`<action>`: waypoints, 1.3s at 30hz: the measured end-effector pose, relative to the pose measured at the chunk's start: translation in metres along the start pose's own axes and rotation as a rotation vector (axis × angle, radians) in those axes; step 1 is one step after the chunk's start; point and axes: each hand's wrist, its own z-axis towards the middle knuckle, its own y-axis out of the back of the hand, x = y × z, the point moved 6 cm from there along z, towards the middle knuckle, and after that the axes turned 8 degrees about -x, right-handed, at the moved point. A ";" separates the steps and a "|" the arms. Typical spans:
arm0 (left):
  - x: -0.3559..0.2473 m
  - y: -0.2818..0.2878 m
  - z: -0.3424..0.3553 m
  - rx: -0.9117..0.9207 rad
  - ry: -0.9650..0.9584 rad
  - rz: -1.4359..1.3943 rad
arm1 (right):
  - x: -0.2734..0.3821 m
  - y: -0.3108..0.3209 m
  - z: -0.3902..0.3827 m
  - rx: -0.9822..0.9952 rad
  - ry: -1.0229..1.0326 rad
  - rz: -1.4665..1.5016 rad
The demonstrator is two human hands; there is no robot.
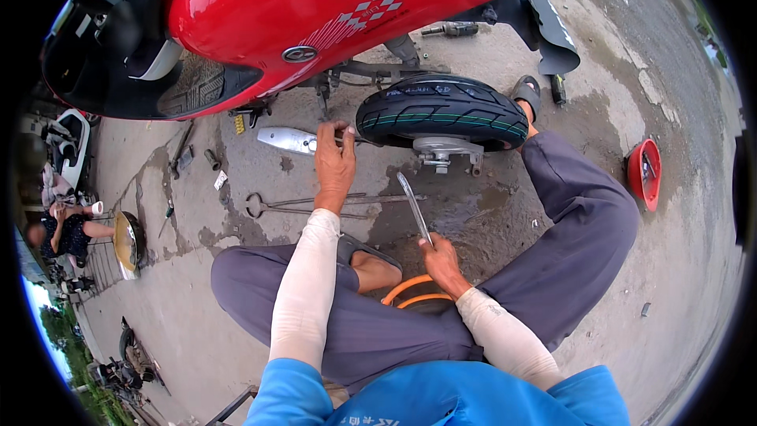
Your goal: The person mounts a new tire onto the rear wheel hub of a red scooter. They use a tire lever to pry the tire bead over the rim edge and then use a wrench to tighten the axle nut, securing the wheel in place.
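My right hand (445, 264) grips a long flat metal tyre lever (412, 201), which points up and away over the wet ground. Further off, my left hand (335, 162) has its fingers bent together just left of the wheel; whatever they hold, if anything, I cannot make out. The wheel's black tyre (441, 102) has a thin green line around its tread. Its grey hub (441, 144) with axle nut faces me, beneath the red scooter (339, 16). An elongated silver metal part (288, 140) with a rounded end lies beside my left hand.
Long metal rods (303, 207) with a ring end lie before me. An orange hose (410, 290) loops between my legs. A red bowl (644, 175) stands at right, and a power tool (460, 29) beyond the wheel. Loose tools, a basin (126, 241) and a seated person (67, 229) are left.
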 end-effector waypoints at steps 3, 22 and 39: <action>0.089 -0.034 -0.062 0.503 0.106 0.414 | -0.002 -0.014 0.019 -0.016 -0.005 -0.121; 0.141 -0.077 -0.149 0.586 -0.174 0.815 | 0.003 -0.015 0.068 -0.110 0.192 -0.142; 0.002 0.081 -0.110 0.714 0.383 0.168 | 0.157 0.004 -0.029 -0.493 1.184 -0.345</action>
